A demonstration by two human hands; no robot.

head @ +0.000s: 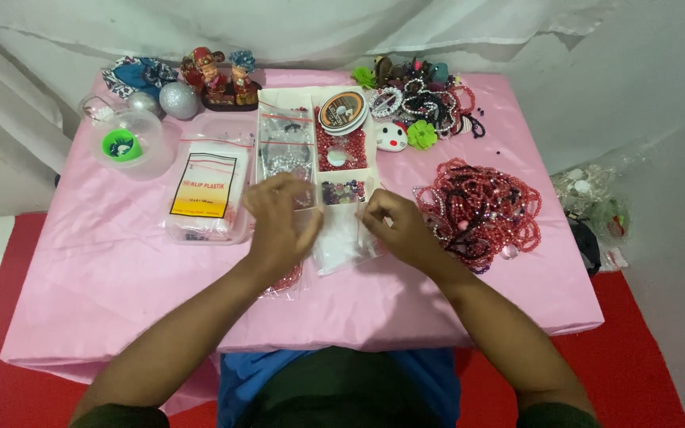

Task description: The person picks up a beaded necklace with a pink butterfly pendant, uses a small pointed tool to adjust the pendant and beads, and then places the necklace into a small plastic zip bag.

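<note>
Both forearms are bare; dark green sleeves (120, 416) are seen only at the elbows. No rings or bands are worn on the hands (279, 222).

Both forearms were extended forward and angled inward, so that the hands were brought close together but not touching. The left hand (279, 226) was seen from the back, its fingers curled downward and slightly blurred. The right hand (399, 226) was held just beside it at the same height, fingers bent toward the left hand's fingertips. Whether anything was pinched could not be told
</note>
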